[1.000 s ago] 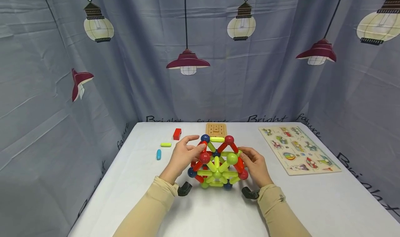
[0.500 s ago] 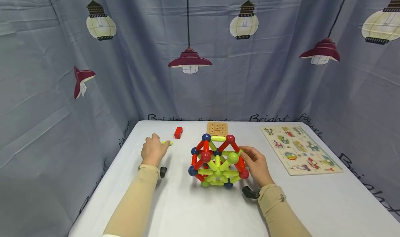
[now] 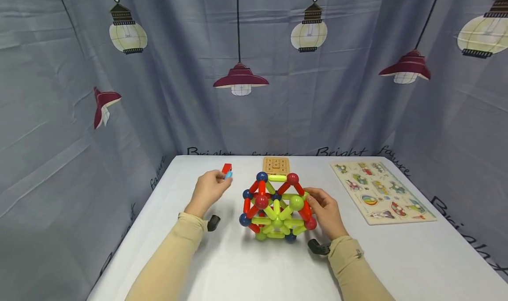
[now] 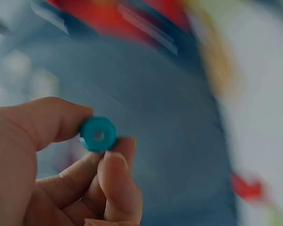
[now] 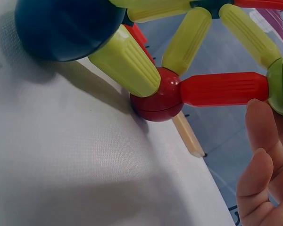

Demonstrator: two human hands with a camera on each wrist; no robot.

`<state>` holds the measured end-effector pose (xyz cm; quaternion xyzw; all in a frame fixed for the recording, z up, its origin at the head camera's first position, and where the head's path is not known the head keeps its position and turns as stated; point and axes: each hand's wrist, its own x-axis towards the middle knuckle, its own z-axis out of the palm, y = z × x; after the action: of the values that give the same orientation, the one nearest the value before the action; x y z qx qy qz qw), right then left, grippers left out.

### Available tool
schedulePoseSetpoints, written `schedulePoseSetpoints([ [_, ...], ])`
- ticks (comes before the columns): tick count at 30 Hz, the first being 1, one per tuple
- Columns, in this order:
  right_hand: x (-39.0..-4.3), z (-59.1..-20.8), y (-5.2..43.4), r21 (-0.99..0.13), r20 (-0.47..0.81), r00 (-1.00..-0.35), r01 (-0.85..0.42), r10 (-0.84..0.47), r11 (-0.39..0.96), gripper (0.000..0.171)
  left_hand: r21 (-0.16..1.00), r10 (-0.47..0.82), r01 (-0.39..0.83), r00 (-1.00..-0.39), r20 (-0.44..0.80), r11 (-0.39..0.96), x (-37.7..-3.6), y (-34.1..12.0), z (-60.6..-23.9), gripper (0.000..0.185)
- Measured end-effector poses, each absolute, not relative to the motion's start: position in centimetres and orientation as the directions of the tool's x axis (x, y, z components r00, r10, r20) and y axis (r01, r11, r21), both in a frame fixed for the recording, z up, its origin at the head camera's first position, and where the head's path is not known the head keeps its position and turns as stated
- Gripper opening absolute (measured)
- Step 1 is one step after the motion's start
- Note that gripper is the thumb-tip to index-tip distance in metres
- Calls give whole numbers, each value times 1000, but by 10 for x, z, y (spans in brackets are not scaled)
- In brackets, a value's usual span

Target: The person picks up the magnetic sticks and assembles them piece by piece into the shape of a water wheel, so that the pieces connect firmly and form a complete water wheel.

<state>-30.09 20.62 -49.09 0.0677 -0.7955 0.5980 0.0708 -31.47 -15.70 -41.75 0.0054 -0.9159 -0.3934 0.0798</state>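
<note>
left hand (image 3: 209,188) raised (pinching blue rod (image 4: 98,134))

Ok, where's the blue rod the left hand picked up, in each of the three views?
Head: the blue rod is pinched at the left hand fingertips, just below the red block, left of the ball-and-rod structure.
Left wrist: centre-left, seen end-on as a teal ring between thumb and fingers.
Right wrist: not in it.
Shared landmark: the ball-and-rod structure fills the right wrist view; the left wrist view is too blurred to match it.
</note>
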Motion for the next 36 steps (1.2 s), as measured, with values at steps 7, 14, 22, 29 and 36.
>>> schedulePoseSetpoints([
  [7, -294, -483, 208, -941, 183, -983, -183, -27, 283, 37, 584, 208, 375, -919, 334, 720, -271, -68, -352, 30],
  [14, -298, -493, 211, -941, 209, -978, -208, -27, 268, 40, 275, 340, 420, -893, 296, 865, -273, -22, -355, 16],
  [22, -299, -493, 207, -933, 220, -974, -224, -47, 282, 40, 292, 348, 425, -894, 282, 857, -279, -15, -358, 25],
  [29, -300, -489, 206, -931, 218, -974, -225, -54, 289, 40, 356, 420, 508, -857, 297, 785, -276, -18, -355, 23],
  [36, -298, -489, 207, -934, 204, -977, -212, -57, 287, 40, 388, 461, 545, -838, 293, 743, -276, -25, -356, 22],
])
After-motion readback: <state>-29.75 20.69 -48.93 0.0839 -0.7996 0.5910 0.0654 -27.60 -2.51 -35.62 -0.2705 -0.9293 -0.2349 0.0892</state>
